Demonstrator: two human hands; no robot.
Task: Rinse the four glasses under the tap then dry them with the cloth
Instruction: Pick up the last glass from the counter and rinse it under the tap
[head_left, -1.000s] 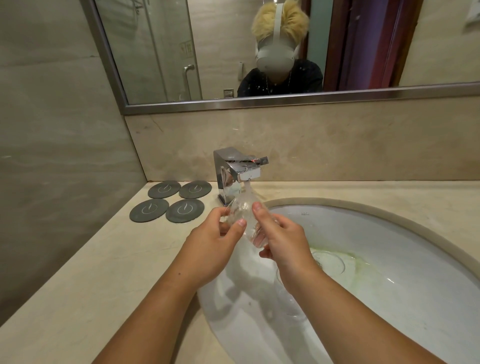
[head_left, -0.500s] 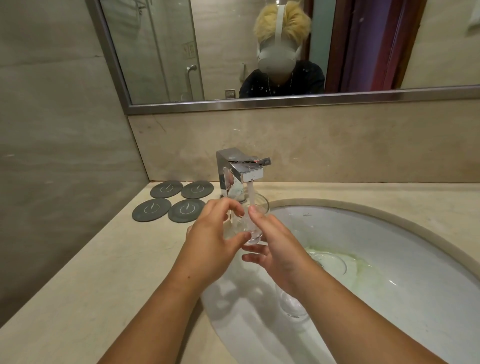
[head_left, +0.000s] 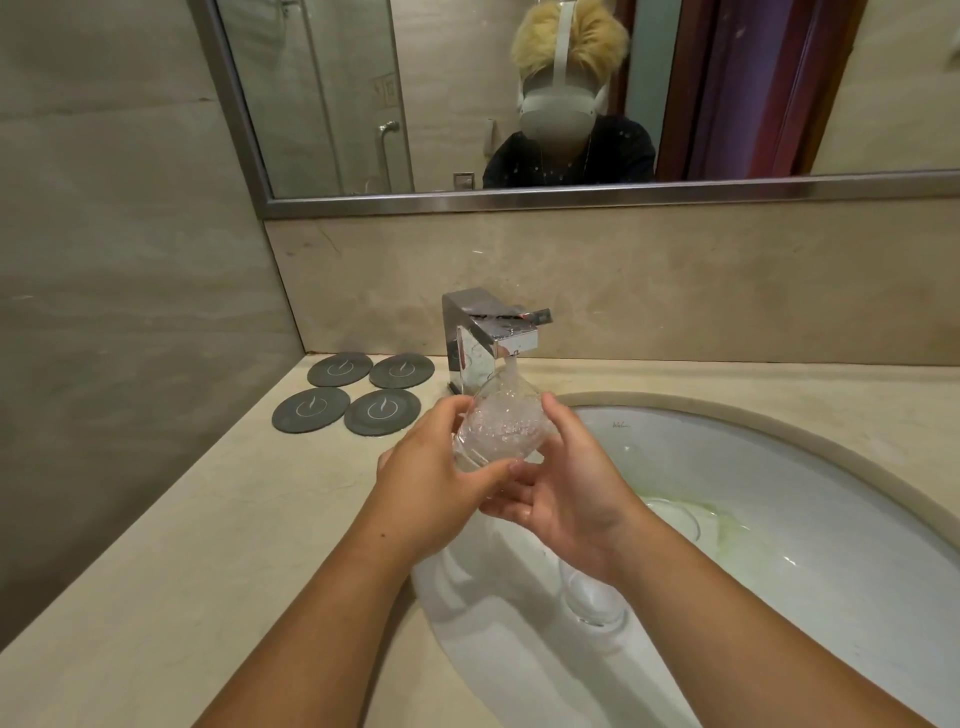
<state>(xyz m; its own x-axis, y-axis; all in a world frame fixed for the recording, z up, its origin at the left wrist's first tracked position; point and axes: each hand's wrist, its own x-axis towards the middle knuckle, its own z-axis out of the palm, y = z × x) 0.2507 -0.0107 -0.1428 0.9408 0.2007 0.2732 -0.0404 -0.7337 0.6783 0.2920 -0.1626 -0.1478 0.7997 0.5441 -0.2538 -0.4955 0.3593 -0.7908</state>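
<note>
A clear glass (head_left: 501, 423) sits under the chrome tap (head_left: 488, 338), and water streams from the spout into it and foams inside. My left hand (head_left: 436, 480) grips the glass from the left, thumb and fingers curled round it. From the right and below, my right hand (head_left: 566, 488) holds the same glass. Another clear glass (head_left: 592, 597) lies in the white basin (head_left: 779, 519), partly hidden under my right wrist. No cloth is in view.
Several dark round coasters (head_left: 353, 397) lie on the beige counter (head_left: 208, 545) left of the tap. A wall stands on the left, and a mirror (head_left: 519, 104) hangs behind the tap. The basin bottom has a greenish stain near the drain (head_left: 675, 519).
The glass has turned in my hands under the running water and now fills with bubbling water. Both hands stay on it beneath the spout.
</note>
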